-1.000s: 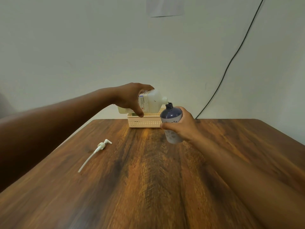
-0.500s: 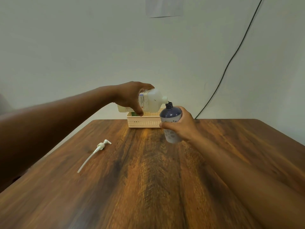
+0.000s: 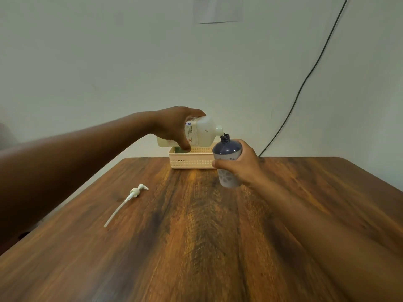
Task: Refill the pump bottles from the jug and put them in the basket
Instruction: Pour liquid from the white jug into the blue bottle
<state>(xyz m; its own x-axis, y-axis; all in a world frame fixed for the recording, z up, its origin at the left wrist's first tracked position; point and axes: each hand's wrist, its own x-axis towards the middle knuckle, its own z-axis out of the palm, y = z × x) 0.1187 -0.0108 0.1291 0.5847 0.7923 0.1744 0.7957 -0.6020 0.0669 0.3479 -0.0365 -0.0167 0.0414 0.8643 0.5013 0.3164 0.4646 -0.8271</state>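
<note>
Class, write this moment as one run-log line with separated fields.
step: pouring | left hand: grips tilted jug | right hand: holds open bottle | pump: on table | basket: behind

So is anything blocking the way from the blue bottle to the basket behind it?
Partly: the white plastic jug, tilted in the left hand, hangs over the cream slotted basket. The dark blue bottle sits in the right hand beside it.

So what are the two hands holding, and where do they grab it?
The left hand grips the white jug around its body, tipped toward the bottle. The right hand grips the dark pump bottle around its middle.
</note>
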